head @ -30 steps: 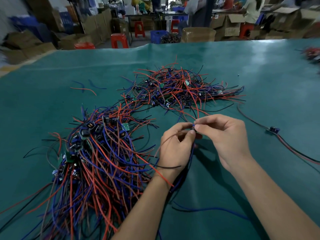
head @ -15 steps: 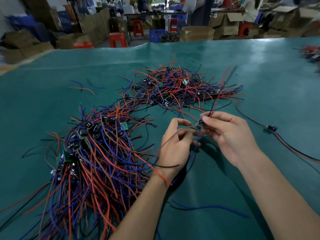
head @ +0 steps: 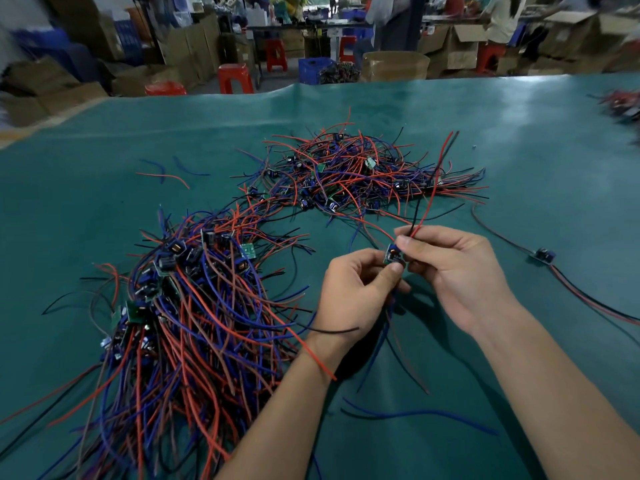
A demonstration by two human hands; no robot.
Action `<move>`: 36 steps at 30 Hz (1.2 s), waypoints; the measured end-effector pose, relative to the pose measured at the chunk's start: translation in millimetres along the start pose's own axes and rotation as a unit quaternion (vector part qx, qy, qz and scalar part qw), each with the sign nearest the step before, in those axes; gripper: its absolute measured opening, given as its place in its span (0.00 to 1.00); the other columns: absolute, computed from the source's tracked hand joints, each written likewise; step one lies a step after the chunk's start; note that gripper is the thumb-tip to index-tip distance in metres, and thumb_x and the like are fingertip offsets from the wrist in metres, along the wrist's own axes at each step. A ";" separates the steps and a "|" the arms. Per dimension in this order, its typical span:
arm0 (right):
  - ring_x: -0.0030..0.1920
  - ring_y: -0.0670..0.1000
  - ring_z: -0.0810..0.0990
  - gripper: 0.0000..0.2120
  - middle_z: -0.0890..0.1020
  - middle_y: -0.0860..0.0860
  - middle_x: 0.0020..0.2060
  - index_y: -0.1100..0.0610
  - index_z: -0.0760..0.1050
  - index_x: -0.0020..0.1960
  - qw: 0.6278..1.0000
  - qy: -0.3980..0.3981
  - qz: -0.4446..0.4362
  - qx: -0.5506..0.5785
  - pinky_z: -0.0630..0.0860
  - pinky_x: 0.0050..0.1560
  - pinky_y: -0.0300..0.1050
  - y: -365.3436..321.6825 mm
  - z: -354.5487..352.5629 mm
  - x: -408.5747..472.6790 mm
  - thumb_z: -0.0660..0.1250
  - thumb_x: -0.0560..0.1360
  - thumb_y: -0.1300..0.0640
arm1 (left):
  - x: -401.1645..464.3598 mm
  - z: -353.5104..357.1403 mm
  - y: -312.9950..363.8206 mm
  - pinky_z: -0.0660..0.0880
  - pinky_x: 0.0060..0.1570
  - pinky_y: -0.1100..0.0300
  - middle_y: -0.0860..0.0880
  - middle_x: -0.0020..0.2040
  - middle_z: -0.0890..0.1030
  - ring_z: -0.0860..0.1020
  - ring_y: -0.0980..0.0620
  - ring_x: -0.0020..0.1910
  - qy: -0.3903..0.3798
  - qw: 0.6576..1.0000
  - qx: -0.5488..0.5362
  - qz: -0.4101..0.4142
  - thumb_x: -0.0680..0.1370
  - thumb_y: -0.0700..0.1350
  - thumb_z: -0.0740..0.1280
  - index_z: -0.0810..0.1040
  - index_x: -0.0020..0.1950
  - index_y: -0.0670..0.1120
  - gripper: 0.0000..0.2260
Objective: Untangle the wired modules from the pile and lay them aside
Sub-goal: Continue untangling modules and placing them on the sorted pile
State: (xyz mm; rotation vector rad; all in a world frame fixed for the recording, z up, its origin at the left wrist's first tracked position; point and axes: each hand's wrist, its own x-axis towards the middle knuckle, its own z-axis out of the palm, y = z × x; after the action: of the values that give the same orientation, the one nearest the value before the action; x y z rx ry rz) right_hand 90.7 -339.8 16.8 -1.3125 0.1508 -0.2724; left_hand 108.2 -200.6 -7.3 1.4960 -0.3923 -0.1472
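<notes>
A small wired module (head: 393,254) with a green board is held between both hands over the green table. My left hand (head: 353,292) pinches its lower edge, with blue and dark wires hanging below. My right hand (head: 453,268) pinches its top, where a red and a black wire (head: 433,188) stand upward. A big tangled pile of red, blue and black wired modules (head: 194,306) lies to the left. A second tangle (head: 353,174) lies behind the hands.
One separated module (head: 543,255) with red and black wires lies on the green mat (head: 519,133) at the right. Loose wire pieces (head: 162,173) lie at the far left. Another wire heap (head: 623,105) sits at the right edge. Boxes, red stools and people stand beyond the table.
The module has come up between the hands, and its red and black wires now stand straight up and free of the far tangle. Both hands have shifted slightly right.
</notes>
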 end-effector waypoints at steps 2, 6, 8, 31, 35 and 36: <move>0.38 0.46 0.81 0.05 0.87 0.52 0.41 0.56 0.87 0.38 1.000 0.007 -0.008 -0.009 0.76 0.37 0.36 0.5 0.2 -0.2 0.77 0.63 0.60 | 0.9 -0.2 0.0 0.70 0.29 0.70 0.46 0.32 0.81 0.74 0.63 0.25 0.007 1.000 0.008 0.001 0.80 0.35 0.67 0.80 0.48 0.35 0.04; 0.38 0.45 0.81 0.07 0.87 0.51 0.40 0.55 0.87 0.38 0.994 0.058 -0.060 -0.066 0.75 0.36 0.36 -0.5 -7.3 3.4 0.78 0.68 0.66 | 2.3 0.1 -2.8 0.68 0.27 0.71 0.48 0.29 0.78 0.71 0.62 0.23 0.023 0.999 0.032 0.012 0.79 0.36 0.69 0.81 0.45 0.34 0.06; 0.36 0.44 0.80 0.08 0.87 0.48 0.37 0.55 0.86 0.40 0.987 0.094 -0.096 -0.089 0.74 0.34 0.34 -2.8 -12.7 5.6 0.77 0.70 0.67 | 2.5 0.5 -4.1 0.69 0.29 0.69 0.49 0.28 0.78 0.72 0.61 0.25 0.022 0.999 0.044 0.011 0.79 0.36 0.69 0.82 0.43 0.34 0.07; 0.34 0.45 0.81 0.01 0.86 0.50 0.37 0.55 0.85 0.45 0.987 0.015 -0.027 -0.161 0.73 0.29 0.37 5.3 1.1 -3.8 0.75 0.75 0.59 | 7.1 0.3 -9.9 0.66 0.33 0.59 0.55 0.26 0.73 0.69 0.56 0.28 0.081 0.990 0.108 0.031 0.82 0.42 0.65 0.80 0.40 0.45 0.11; 0.34 0.46 0.81 0.05 0.86 0.51 0.36 0.55 0.85 0.42 0.988 0.024 -0.078 -0.132 0.74 0.31 0.36 6.4 1.2 -3.5 0.76 0.73 0.64 | 6.2 -0.1 -8.1 0.62 0.30 0.67 0.60 0.24 0.73 0.68 0.63 0.26 0.055 0.988 0.138 0.043 0.82 0.43 0.66 0.79 0.37 0.48 0.13; 0.33 0.46 0.79 0.05 0.86 0.50 0.35 0.56 0.85 0.42 0.987 0.044 -0.093 -0.121 0.74 0.31 0.36 4.3 -0.8 -2.6 0.76 0.72 0.65 | 5.8 0.0 -7.7 0.61 0.29 0.66 0.58 0.23 0.71 0.66 0.62 0.25 0.044 0.987 0.149 0.045 0.82 0.43 0.66 0.79 0.37 0.46 0.13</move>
State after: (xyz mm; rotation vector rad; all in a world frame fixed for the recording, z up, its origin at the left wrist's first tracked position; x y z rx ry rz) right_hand 88.5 -338.8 12.4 -1.5585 0.1391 -0.4833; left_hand 114.6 -203.2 -13.9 1.7677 -0.4232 0.0518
